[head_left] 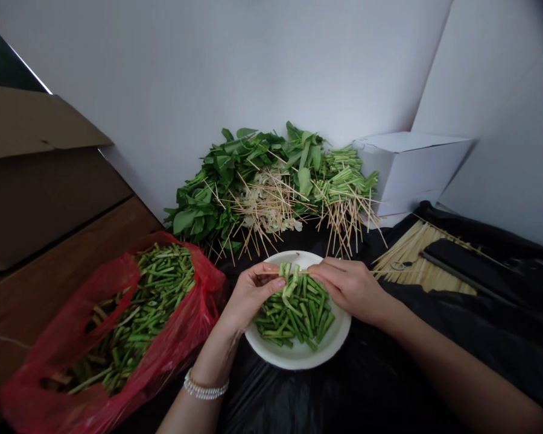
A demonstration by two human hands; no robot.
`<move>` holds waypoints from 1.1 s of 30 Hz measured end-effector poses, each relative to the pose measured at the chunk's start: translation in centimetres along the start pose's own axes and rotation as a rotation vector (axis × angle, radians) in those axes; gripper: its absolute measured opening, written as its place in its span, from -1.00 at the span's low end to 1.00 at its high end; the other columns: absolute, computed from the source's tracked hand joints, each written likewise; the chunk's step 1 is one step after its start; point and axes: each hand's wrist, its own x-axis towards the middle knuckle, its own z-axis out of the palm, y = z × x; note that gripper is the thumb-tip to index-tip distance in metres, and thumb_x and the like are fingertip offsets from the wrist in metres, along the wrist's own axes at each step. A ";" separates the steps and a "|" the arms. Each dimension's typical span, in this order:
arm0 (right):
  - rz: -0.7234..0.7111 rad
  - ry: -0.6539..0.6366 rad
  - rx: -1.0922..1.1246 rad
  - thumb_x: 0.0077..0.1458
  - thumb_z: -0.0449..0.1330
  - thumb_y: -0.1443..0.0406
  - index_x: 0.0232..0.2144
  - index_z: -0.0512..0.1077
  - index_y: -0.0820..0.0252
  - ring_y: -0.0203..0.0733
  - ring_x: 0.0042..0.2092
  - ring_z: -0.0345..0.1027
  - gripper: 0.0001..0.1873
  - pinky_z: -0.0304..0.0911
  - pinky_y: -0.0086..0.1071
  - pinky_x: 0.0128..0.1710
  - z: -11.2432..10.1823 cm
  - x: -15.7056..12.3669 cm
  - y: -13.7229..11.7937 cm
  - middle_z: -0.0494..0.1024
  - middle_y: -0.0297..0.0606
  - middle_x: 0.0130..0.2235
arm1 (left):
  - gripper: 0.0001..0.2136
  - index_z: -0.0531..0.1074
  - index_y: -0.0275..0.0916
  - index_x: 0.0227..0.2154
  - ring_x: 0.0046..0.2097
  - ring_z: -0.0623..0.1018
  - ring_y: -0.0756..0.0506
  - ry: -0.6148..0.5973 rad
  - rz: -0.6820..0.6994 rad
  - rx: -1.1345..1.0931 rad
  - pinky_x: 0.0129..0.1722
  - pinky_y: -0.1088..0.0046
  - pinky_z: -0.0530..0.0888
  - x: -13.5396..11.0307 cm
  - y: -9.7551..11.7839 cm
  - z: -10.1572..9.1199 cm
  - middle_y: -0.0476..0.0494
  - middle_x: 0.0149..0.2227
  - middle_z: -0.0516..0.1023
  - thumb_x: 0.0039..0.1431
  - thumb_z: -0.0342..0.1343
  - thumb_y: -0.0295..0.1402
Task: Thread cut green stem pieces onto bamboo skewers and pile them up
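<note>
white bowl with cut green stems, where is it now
In the head view, the white bowl sits just below centre on black plastic, between the left hand and the right hand, to the right of the red bag.

Bowl at lower centre of frame, cut stems inside. Left hand and right hand over its far part; skewer spans between them. Lower left: bag with further stem pieces in it. Frame centre, behind bowl: heap of skewered greens, against wall. Right of heap: box. Mid-right: loose sticks, phone partly over them. Left edge: carton.
</note>
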 end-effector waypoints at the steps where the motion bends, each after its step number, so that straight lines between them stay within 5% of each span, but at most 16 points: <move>1: 0.021 0.034 0.004 0.29 -0.02 0.35 -0.21 0.48 0.21 -0.28 -0.31 0.40 -0.73 0.29 -0.42 -0.27 -0.1 0.0 0.1 0.52 -0.23 -0.33 | -0.76 0.57 -0.26 -0.37 -0.39 0.51 -0.01 -0.025 0.034 0.039 -0.33 0.51 0.40 0.0 0.1 -0.1 -0.08 -0.41 0.58 -0.15 0.42 -0.35; 6: 0.081 0.145 0.028 0.29 0.00 0.34 -0.19 0.48 0.23 -0.27 -0.29 0.40 -0.76 0.30 -0.41 -0.26 -0.4 0.1 0.3 0.53 -0.21 -0.30 | -0.85 0.59 -0.24 -0.38 -0.37 0.50 -0.07 -0.180 0.149 0.475 -0.33 0.46 0.39 -0.3 0.9 -0.6 -0.12 -0.39 0.58 -0.05 0.36 -0.35; 10: 0.074 0.128 0.012 0.30 -0.01 0.33 -0.18 0.48 0.24 -0.27 -0.32 0.39 -0.74 0.30 -0.41 -0.28 -0.3 0.2 0.3 0.52 -0.22 -0.34 | -0.91 0.62 -0.15 -0.33 -0.15 0.52 -0.18 -0.357 0.287 0.737 -0.07 0.31 0.37 -0.6 1.0 -0.3 -0.16 -0.26 0.61 0.06 0.27 -0.37; 16: 0.059 0.104 -0.021 0.31 -0.02 0.33 -0.19 0.49 0.24 -0.28 -0.30 0.40 -0.73 0.29 -0.42 -0.27 -0.1 0.1 0.2 0.53 -0.21 -0.32 | -0.69 0.54 -0.03 -0.08 0.11 0.42 -0.27 -0.561 0.418 1.048 0.12 0.14 0.17 -1.3 0.3 0.9 -0.12 -0.05 0.59 0.14 0.14 -0.49; 25: 0.058 0.093 -0.033 0.30 0.00 0.34 -0.20 0.49 0.26 -0.28 -0.30 0.40 -0.74 0.27 -0.41 -0.27 0.0 0.0 0.2 0.52 -0.21 -0.31 | -0.84 0.55 -0.13 -0.28 -0.09 0.44 -0.22 -0.481 0.374 1.233 -0.01 0.19 0.27 -1.9 0.3 1.4 -0.11 -0.22 0.52 0.05 0.20 -0.46; 33: 0.092 0.224 0.030 0.27 0.05 0.37 -0.16 0.48 0.25 -0.28 -0.31 0.40 -0.79 0.30 -0.41 -0.28 -0.2 0.3 0.3 0.52 -0.23 -0.32 | -0.87 0.55 -0.18 -0.29 -0.12 0.50 -0.16 -0.216 0.368 0.867 -0.04 0.29 0.37 -0.9 0.5 0.8 -0.11 -0.26 0.58 0.09 0.17 -0.47</move>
